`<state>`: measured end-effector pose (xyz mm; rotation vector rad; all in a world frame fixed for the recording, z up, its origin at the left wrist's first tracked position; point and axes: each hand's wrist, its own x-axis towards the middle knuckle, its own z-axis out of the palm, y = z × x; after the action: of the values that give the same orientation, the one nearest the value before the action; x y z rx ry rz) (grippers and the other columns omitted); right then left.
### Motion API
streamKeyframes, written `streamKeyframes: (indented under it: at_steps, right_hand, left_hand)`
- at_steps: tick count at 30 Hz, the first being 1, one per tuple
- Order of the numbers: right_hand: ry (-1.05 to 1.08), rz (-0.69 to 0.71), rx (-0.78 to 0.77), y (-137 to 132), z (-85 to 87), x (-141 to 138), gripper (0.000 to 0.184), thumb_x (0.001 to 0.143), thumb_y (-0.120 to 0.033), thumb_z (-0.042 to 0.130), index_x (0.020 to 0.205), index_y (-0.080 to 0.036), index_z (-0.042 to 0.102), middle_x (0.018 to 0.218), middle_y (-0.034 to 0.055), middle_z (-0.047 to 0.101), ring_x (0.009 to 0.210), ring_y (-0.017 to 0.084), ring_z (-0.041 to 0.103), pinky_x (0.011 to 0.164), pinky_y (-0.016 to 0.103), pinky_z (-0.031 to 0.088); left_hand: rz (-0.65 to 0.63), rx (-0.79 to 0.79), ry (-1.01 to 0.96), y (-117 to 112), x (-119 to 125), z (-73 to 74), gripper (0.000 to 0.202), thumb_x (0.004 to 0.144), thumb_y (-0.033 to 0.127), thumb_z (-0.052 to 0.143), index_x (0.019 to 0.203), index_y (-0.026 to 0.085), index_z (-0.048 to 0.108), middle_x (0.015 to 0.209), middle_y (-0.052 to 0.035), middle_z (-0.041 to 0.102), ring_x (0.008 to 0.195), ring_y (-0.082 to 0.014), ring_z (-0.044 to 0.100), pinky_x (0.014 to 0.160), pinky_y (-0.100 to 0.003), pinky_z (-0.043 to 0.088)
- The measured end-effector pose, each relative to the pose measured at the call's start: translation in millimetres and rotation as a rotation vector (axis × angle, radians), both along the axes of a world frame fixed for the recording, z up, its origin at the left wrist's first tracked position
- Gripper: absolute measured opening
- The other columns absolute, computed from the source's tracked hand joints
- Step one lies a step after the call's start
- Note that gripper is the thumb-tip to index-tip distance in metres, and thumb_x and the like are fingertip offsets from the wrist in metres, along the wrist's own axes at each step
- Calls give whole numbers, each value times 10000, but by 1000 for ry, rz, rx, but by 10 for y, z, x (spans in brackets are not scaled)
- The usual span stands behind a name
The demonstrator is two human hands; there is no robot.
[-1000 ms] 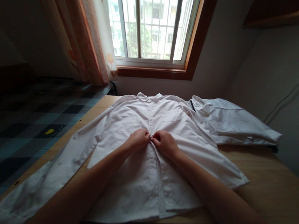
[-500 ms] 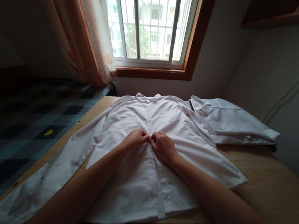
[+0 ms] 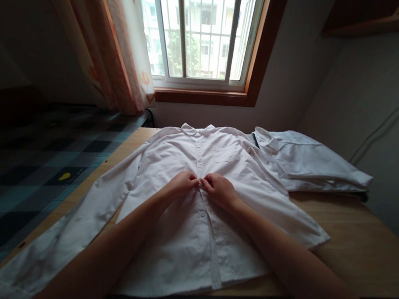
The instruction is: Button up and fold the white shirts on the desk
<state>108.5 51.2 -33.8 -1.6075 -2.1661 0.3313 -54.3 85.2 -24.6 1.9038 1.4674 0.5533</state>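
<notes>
A white button-up shirt [image 3: 186,237] lies spread face up on a wooden table [image 3: 364,254], collar towards the window, one sleeve trailing to the lower left. My left hand [image 3: 182,183] and my right hand [image 3: 219,190] meet at the shirt's button strip, about mid-chest. Both hands have their fingers curled in a pinch on the placket fabric. What lies between the fingertips is too small to make out.
Folded white garments [image 3: 306,160] are stacked at the table's far right. A bed with a dark checked cover [image 3: 24,168] runs along the left. Behind the table are a barred window [image 3: 203,25], a patterned curtain [image 3: 123,33] and a wall cable [image 3: 386,127].
Both hands stay pinched together at the same spot on the placket; they have shifted only slightly. The shirt lies as before.
</notes>
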Motion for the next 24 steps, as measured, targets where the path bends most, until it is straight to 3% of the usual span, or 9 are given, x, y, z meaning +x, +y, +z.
streamKeyframes:
  at_steps: [4, 9, 13, 18, 21, 24]
  right_hand:
    - [-90, 2, -47, 4, 77, -54, 293, 1038, -315, 406, 1033, -175, 664, 1072, 99, 716, 944, 204, 658, 736, 267, 410]
    - [-136, 11, -47, -2, 77, -101, 284, 1041, -274, 375, 1126, -165, 623, 1169, 107, 690, 1029, 200, 641, 820, 262, 420]
    - [-45, -31, -117, 125, 21, -69, 317, 1040, -311, 368, 1072, -175, 652, 1122, 95, 714, 985, 198, 649, 778, 262, 415]
    - [63, 6, -182, 201, 22, -21, 340, 1019, -327, 414, 969, -172, 712, 986, 69, 748, 857, 182, 653, 681, 252, 387]
    - [31, 32, -117, 178, 154, 66, 387, 1029, -350, 400, 939, -167, 730, 930, 76, 748, 824, 179, 649, 694, 257, 400]
    - [-102, -55, 65, 188, 300, 255, 379, 1023, -326, 401, 981, -158, 738, 1042, 123, 730, 1012, 230, 627, 858, 301, 425]
  left_hand:
    - [-24, 13, -32, -18, -9, -15, 252, 739, 359, 533, 607, 161, 618, 585, 18, 598, 590, -140, 509, 566, -249, 333]
    - [-61, 114, 95, -22, -12, -46, 261, 837, 325, 503, 665, 168, 622, 672, -10, 660, 660, -172, 577, 613, -260, 377]
    - [-79, 284, 282, -72, 22, -57, 247, 909, 235, 464, 735, 174, 629, 780, -52, 689, 746, -190, 608, 720, -287, 434]
    - [-111, 418, 462, -153, 15, -13, 246, 973, 263, 448, 874, 163, 649, 943, -98, 696, 929, -224, 626, 902, -337, 462]
    - [-16, 451, 564, -159, -70, 37, 231, 956, 327, 513, 964, 159, 673, 1063, -126, 685, 1062, -264, 605, 972, -372, 459]
    - [83, 461, 593, -137, -183, 61, 354, 969, 335, 484, 1243, 166, 631, 1334, -135, 618, 1297, -300, 492, 1092, -423, 392]
